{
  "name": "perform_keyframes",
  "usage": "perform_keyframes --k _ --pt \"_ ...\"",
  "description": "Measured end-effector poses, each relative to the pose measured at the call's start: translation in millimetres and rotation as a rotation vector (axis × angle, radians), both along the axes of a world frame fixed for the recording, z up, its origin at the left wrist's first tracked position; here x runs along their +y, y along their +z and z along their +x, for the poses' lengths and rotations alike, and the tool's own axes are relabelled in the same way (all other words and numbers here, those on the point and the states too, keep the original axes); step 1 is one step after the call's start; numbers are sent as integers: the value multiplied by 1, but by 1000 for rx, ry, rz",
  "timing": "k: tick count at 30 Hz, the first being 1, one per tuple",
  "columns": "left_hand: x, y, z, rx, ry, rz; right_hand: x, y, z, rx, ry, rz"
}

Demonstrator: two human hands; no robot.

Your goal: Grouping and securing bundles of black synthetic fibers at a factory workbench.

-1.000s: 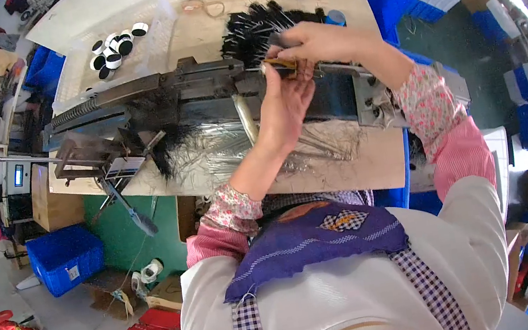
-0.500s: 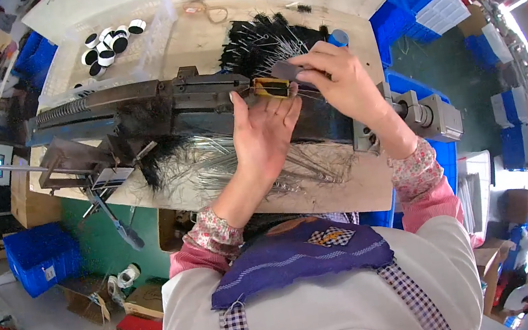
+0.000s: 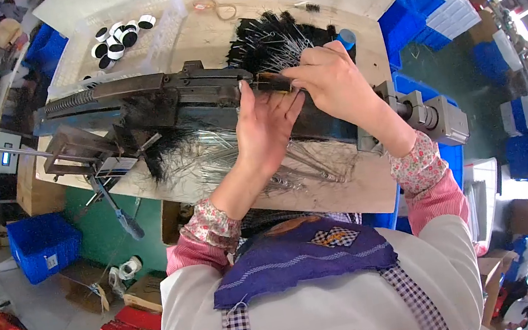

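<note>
My right hand [image 3: 339, 80] pinches a dark flat piece [image 3: 278, 83] between thumb and fingertips. The piece lies over a small yellow-edged holder at the right end of a long dark metal machine [image 3: 201, 87]. Palm up, my left hand [image 3: 261, 128] rests against the machine's near side. Its thumb stands apart and its straight fingers reach along the holder's near edge, holding nothing that I can see. Behind the holder lies a heap of black-bristled brushes [image 3: 272, 37] with twisted wire stems. Loose wire stems [image 3: 216, 141] are strewn on the bench by my left wrist.
At the back left, a clear plastic basket [image 3: 173, 20] contains several black-and-white round caps [image 3: 116, 50]. A blue cap [image 3: 346, 36] stands beyond my right hand. A metal cylinder [image 3: 421, 111] juts from the bench's right end. Blue crates [image 3: 46, 245] stand around the bench.
My right hand has lowered the dark flat piece onto the yellow-edged holder, covering most of it. My left hand stays at the holder's near edge. The whole view has shifted slightly.
</note>
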State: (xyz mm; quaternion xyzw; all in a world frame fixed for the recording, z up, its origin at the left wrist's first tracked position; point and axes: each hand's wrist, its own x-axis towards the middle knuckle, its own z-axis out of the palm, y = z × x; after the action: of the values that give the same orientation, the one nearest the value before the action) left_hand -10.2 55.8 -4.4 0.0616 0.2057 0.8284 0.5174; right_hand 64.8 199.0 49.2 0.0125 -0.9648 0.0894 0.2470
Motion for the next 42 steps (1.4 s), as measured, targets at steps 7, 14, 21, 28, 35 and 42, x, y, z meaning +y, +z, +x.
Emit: perform_keyframes --k 7,14,21,28,35,42 --pt "3 8 2 -78 -3 -8 1 -1 1 61 41 75" --pt "-1 -20 -8 -201 -61 198 -24 2 6 20 48 131" --pt "-11 4 0 -60 37 31 8 16 -1 -238 -104 -124" --pt "-11 4 -3 -58 8 16 8 11 -1 -219 -64 -127" --pt "-9 8 1 -60 10 19 6 9 -2 -82 53 -86" --pt "-11 17 3 -86 58 -17 2 8 -10 243 -41 -158"
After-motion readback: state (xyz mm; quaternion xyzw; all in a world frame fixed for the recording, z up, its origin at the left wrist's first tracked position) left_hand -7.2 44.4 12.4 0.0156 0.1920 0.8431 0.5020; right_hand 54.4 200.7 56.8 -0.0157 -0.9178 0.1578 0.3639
